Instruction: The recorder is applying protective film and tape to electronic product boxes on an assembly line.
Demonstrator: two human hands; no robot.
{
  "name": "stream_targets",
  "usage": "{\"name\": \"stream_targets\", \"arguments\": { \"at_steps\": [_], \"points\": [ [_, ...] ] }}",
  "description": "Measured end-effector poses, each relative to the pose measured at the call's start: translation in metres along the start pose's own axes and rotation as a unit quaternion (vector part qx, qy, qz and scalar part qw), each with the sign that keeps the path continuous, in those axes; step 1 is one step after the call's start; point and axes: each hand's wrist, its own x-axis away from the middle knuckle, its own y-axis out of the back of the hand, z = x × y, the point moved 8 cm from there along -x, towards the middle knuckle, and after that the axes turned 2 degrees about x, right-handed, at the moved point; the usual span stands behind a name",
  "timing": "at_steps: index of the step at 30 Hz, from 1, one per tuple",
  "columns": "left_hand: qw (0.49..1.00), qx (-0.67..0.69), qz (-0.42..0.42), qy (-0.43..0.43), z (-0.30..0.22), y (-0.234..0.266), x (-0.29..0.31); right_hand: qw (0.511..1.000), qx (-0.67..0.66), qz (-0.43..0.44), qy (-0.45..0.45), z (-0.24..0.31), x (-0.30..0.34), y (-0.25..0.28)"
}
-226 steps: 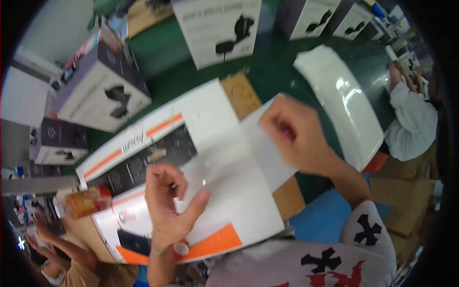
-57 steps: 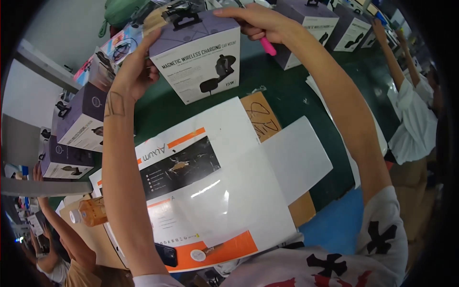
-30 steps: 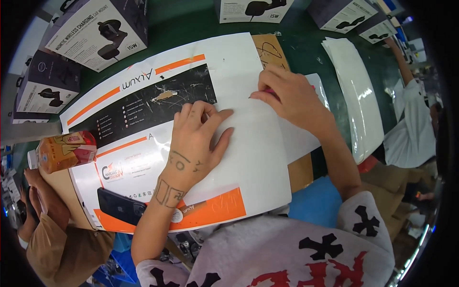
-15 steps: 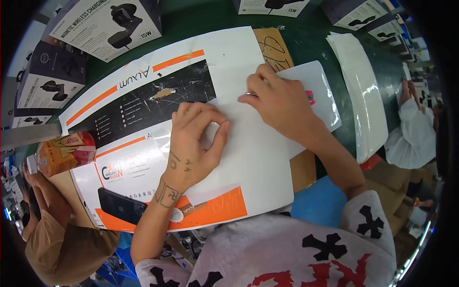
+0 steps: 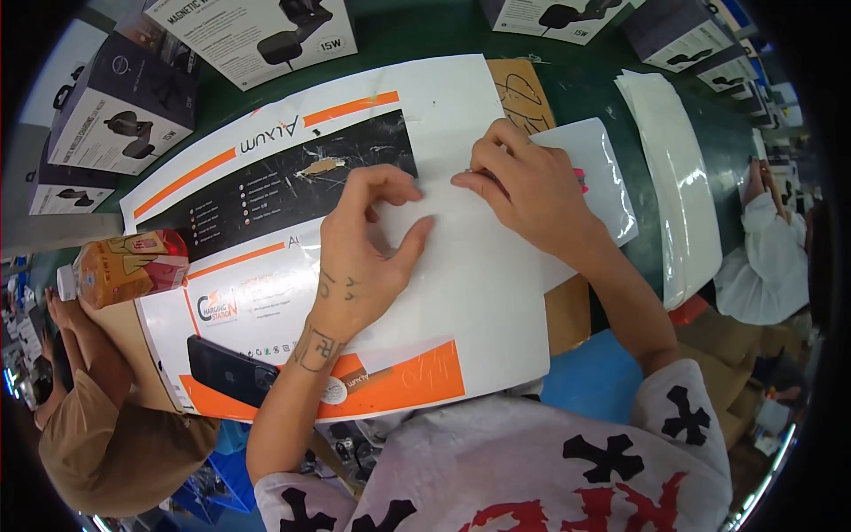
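My left hand (image 5: 368,244) is over the white part of a large printed sheet (image 5: 479,293), its thumb and forefinger spread apart with nothing visible between them. To its right, my right hand (image 5: 527,186) is closed in a pinch. A small glint shows at its fingertips, but what they hold is too small to make out. Under the right wrist lies a glossy white sheet (image 5: 612,199) with a bit of pink beside the hand. The large sheet has a scratched black panel and orange bands.
Boxes with pictures of a charger (image 5: 124,115) stand along the back. A drink bottle (image 5: 128,270) lies at the left, near a dark phone (image 5: 232,371). Brown cardboard (image 5: 523,89) sits beneath the sheet; a stack of glossy white sheets (image 5: 678,191) is at right. Other people sit on both sides.
My left thumb and forefinger have parted from a near pinch. My right hand stays pinched in about the same place. The view has shifted slightly.
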Motion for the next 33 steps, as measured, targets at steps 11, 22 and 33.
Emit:
{"name": "stream_targets", "arguments": {
  "at_steps": [11, 22, 33],
  "points": [
    [0.996, -0.059, -0.025, -0.07, -0.013, -0.001, 0.002, 0.997, -0.066, 0.007, -0.031, 0.008, 0.0, 0.007],
    [0.998, 0.013, -0.041, -0.052, -0.039, 0.028, 0.004, 0.976, -0.213, 0.03, -0.042, 0.012, -0.01, 0.034],
    [0.972, 0.008, -0.201, -0.12, -0.14, 0.185, -0.153, 0.92, -0.312, -0.166, -0.169, -0.08, -0.179, 0.148]
  ]
}}
